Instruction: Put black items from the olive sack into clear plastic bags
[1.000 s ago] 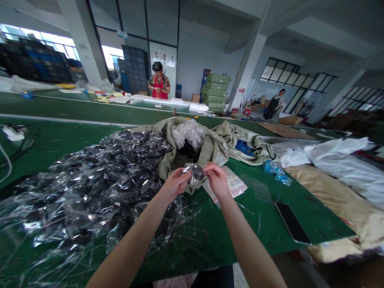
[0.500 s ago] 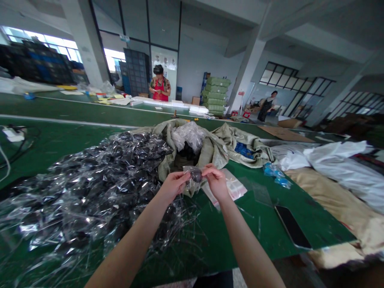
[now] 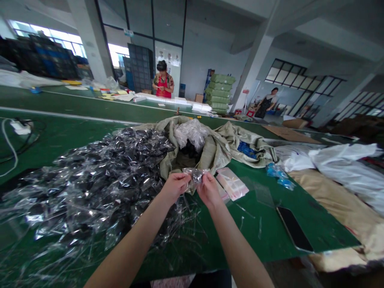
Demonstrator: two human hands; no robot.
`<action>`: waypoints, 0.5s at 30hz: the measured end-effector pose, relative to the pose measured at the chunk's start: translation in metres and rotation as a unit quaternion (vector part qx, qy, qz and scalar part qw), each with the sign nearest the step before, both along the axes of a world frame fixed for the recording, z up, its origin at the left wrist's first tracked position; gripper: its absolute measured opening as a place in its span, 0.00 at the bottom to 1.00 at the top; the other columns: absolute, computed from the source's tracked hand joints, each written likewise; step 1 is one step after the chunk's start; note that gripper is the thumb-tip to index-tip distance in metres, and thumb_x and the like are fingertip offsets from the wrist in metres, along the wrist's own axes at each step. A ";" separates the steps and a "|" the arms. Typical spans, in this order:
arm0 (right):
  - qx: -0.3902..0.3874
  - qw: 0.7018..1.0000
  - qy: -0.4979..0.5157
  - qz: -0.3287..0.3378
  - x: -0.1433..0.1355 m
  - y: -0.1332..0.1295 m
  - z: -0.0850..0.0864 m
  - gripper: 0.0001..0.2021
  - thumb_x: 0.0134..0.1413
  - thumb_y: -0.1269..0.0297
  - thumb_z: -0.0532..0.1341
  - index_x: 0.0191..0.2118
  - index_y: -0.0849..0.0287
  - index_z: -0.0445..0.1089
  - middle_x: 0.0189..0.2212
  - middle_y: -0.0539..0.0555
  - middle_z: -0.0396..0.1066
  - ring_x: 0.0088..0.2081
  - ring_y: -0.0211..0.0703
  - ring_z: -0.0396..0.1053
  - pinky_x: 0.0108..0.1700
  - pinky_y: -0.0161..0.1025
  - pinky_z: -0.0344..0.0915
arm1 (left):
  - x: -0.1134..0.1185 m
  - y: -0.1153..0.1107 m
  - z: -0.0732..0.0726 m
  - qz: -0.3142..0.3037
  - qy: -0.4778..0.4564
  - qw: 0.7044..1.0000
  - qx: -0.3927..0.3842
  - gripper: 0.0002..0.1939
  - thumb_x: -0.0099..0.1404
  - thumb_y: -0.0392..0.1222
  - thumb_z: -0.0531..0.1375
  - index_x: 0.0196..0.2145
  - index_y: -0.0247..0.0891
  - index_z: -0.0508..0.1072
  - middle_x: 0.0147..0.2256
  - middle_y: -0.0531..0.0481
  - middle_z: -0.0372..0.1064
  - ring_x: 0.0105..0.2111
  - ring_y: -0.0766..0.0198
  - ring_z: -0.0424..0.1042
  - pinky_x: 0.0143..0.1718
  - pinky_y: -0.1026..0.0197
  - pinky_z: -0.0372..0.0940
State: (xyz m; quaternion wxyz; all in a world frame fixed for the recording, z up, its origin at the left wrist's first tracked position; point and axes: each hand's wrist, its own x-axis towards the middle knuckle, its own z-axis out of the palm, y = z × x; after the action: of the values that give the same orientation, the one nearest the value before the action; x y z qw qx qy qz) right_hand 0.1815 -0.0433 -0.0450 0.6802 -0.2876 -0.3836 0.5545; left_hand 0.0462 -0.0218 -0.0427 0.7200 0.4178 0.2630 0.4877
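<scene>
Between my two hands is a small clear plastic bag (image 3: 196,174) with a dark item inside, its kind too small to make out. My left hand (image 3: 177,185) pinches the bag's left end, and my right hand (image 3: 209,189) pinches the right end. To the left lies a large heap of dark items in clear bags (image 3: 111,172). Just beyond my hands an open woven sack (image 3: 214,154) holds more dark contents and crumpled clear plastic. A stack of flat clear bags (image 3: 234,184) rests on the green table right of my right hand.
A phone (image 3: 294,229) lies near the table's right edge. Blue plastic-wrapped pieces (image 3: 280,176) and a second sack (image 3: 261,151) with blue contents are at the right. A power strip (image 3: 21,127) with cables sits far left. Two people stand beyond the table.
My right hand has turned and lowered a little, its fingers now closed on the bag's right end. The bag looks narrower, folded or rolled. The camera view has shifted slightly.
</scene>
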 end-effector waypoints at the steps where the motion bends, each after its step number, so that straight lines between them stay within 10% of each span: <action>1: -0.006 1.000 0.026 0.005 -0.003 -0.002 -0.004 0.19 0.34 0.47 0.74 0.31 0.51 0.74 0.32 0.49 0.75 0.34 0.42 0.72 0.43 0.42 0.69 | 0.000 -0.002 -0.005 -0.005 -0.004 1.000 -0.006 0.22 0.43 0.54 0.73 0.24 0.32 0.75 0.11 0.61 0.48 0.12 0.77 0.45 0.15 0.68 0.39; 6: -0.062 0.995 0.063 0.046 -0.012 -0.012 -0.033 0.15 0.39 0.50 0.73 0.31 0.50 0.75 0.32 0.48 0.76 0.35 0.41 0.72 0.42 0.41 0.69 | -0.014 -0.009 -0.030 -0.002 0.035 0.999 -0.024 0.23 0.41 0.56 0.73 0.19 0.31 0.73 0.11 0.59 0.51 0.12 0.77 0.46 0.14 0.68 0.40; 10: -0.152 0.987 -0.032 0.031 0.006 -0.017 -0.062 0.15 0.42 0.49 0.71 0.33 0.54 0.77 0.36 0.54 0.77 0.39 0.46 0.73 0.40 0.42 0.70 | -0.068 0.003 -0.026 0.092 0.151 0.984 -0.005 0.23 0.47 0.57 0.70 0.28 0.31 0.79 0.12 0.56 0.58 0.12 0.75 0.50 0.14 0.68 0.44; 12: -0.167 0.981 -0.094 -0.003 0.025 -0.021 -0.073 0.17 0.45 0.47 0.69 0.35 0.54 0.78 0.38 0.55 0.76 0.41 0.48 0.73 0.39 0.43 0.70 | -0.104 0.017 -0.016 0.266 0.279 0.918 0.089 0.20 0.51 0.55 0.68 0.33 0.35 0.81 0.23 0.49 0.72 0.21 0.66 0.67 0.22 0.66 0.61; 15: -0.155 0.969 -0.179 -0.071 0.059 -0.025 -0.081 0.18 0.45 0.45 0.68 0.35 0.55 0.78 0.36 0.56 0.76 0.40 0.51 0.72 0.37 0.43 0.69 | -0.149 0.042 -0.008 0.432 0.489 0.728 0.209 0.17 0.65 0.50 0.57 0.45 0.41 0.78 0.46 0.44 0.76 0.43 0.55 0.74 0.43 0.56 0.68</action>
State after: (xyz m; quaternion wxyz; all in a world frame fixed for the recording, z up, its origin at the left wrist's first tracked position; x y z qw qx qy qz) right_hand 0.2401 -0.0684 -0.1256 0.5850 -0.5106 -0.3875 0.4969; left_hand -0.1030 0.0206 -0.0504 0.0979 0.5800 0.6218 0.5171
